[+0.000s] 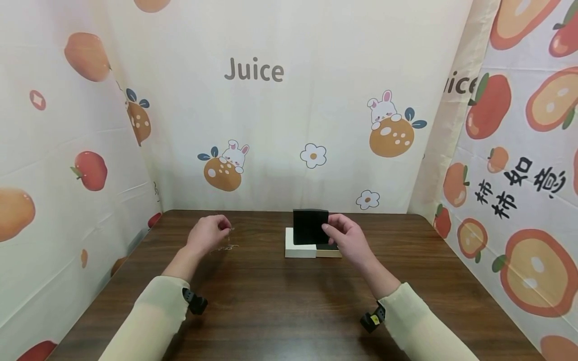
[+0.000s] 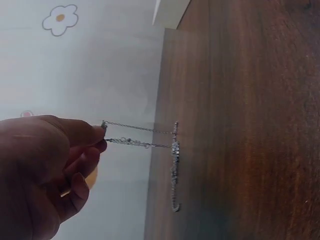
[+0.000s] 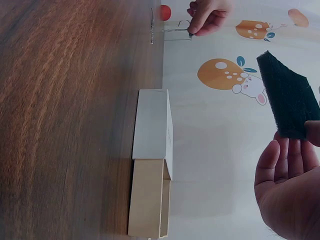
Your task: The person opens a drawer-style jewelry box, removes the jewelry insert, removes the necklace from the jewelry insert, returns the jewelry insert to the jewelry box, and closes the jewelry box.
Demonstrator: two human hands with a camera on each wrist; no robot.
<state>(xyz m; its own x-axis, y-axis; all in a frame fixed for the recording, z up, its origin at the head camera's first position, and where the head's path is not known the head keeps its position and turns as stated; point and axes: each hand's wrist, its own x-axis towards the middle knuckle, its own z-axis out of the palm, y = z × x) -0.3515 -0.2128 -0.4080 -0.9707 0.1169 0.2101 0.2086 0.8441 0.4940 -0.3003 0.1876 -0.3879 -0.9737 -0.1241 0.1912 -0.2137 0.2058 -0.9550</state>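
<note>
My left hand (image 1: 208, 234) pinches a thin silver chain necklace (image 2: 175, 162) between thumb and fingertips. Two strands hang from the pinch, while the rest lies bunched on the tabletop. Over to the right, my right hand (image 1: 351, 239) holds a black square foam pad (image 1: 310, 227) by its right edge, thumb on the near side. The pad is upright, raised above a small white box (image 1: 300, 251). A tan drawer (image 3: 146, 197) sticks out of the box's right end; its inside is mostly hidden in the head view by the pad and hand.
The dark wooden table (image 1: 262, 301) ends at a fruit-print curtain (image 1: 275, 125) behind it, and similar printed cloth hangs on both sides. A small black camera is strapped to each wrist.
</note>
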